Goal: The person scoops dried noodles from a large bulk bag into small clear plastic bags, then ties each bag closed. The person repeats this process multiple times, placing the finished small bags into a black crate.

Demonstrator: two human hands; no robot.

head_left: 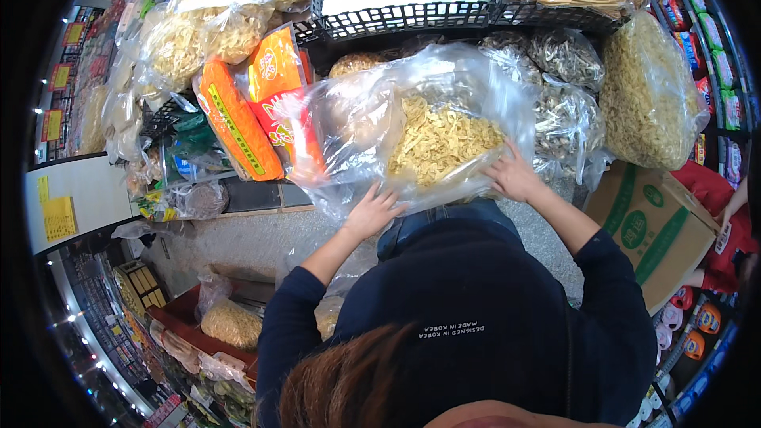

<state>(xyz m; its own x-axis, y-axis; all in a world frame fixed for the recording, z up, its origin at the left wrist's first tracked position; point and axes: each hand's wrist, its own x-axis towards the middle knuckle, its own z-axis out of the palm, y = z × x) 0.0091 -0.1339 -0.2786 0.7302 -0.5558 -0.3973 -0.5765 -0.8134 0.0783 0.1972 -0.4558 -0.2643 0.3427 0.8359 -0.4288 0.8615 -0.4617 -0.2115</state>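
Note:
A large clear plastic bag [351, 131] lies spread before me, with pale yellow dried strips [446, 142] inside that look like dried tofu skin or noodles. My left hand [374, 212] touches the near left part of the film, its fingers spread; whether it pinches the plastic is unclear. At the near right edge, my right hand [516, 173] has hold of the bag's film beside the strips. Left of the bag, an orange and red printed packet [279, 95] touches the film, and an orange packet [238, 122] leans beside it.
Black plastic crates [410, 19] stand behind. Bags of dried mushrooms [568, 119] and a big bag of yellow strips [651, 95] are at right. A cardboard box [651, 232] is near a person in red [728, 232]. Bagged dried goods [220, 18] pile up at left.

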